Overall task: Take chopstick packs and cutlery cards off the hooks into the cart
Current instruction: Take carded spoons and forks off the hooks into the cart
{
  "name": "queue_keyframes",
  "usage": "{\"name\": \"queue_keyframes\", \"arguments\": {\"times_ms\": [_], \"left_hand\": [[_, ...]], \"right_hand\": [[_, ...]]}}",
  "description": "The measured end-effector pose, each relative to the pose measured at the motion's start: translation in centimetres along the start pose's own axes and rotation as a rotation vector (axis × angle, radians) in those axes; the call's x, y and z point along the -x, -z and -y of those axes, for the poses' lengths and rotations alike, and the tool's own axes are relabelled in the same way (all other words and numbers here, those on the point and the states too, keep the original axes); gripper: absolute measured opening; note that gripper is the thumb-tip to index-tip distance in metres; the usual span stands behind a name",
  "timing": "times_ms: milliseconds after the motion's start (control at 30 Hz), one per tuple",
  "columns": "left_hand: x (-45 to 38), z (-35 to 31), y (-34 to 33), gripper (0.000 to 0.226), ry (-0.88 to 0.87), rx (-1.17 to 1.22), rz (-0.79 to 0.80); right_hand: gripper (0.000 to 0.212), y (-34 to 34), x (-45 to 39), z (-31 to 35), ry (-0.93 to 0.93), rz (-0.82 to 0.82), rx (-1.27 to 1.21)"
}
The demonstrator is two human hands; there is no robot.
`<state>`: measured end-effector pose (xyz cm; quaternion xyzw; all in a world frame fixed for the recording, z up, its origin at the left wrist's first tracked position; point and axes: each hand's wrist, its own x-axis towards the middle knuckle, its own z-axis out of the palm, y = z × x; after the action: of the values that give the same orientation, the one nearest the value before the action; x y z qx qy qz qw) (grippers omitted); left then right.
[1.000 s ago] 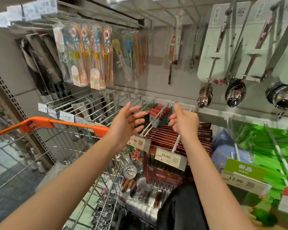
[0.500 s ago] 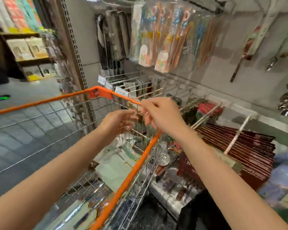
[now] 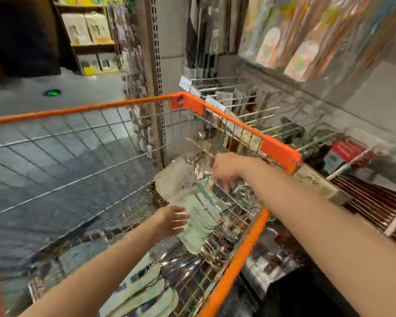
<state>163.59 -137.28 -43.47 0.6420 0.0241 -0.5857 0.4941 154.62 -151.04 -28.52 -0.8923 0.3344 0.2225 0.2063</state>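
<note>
Although motion blur softened much of the view, both hands could be made out inside the cart (image 3: 277, 148), whose orange plastic rim and thin chromed wire mesh were plainly seen. The left hand (image 3: 173, 219) was held flat with straight fingers against the near side of a fanned stack of pale green cutlery cards (image 3: 198, 221), which lay just beyond its fingertips on the cart's contents. The right hand (image 3: 226, 170) was held above the far end of that stack, fingers pointed down; whether anything was pinched there could not be told through the blur. The cards were judged to be light, stiff card, somewhat springy, with glossy faces likely to slide over one another, so a hold across the long edges of the whole stack was thought safer than a pinch at one corner. Shiny metal utensils were seen beneath the stack. Beyond the right forearm, dark red chopstick packs (image 3: 373, 202) remained hung on white rods, flat, narrow and rigid-looking, best taken near their hanging holes.
</note>
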Motion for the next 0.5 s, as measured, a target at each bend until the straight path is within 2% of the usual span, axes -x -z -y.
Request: {"name": "queue_keyframes", "arguments": {"times_ms": [67, 200, 333, 500], "left_hand": [[-0.8, 0.7, 0.0, 0.016, 0.024, 0.021, -0.037], [-2.1, 2.2, -0.6, 0.025, -0.004, -0.018, -0.143], [-3.2, 3.7, -1.1, 0.032, -0.003, -0.017, -0.161], [-4.0, 4.2, -1.3, 0.019, 0.000, 0.129, -0.191]], "right_hand": [[0.028, -0.4, -0.5, -0.5, -0.030, 0.045, 0.027], [0.030, -0.5, -0.7, -0.7, -0.030, 0.090, 0.053], [0.032, -0.3, -0.8, -0.6, -0.020, 0.093, 0.075], [0.036, -0.3, -0.4, -0.6, -0.014, 0.120, 0.039]]}}
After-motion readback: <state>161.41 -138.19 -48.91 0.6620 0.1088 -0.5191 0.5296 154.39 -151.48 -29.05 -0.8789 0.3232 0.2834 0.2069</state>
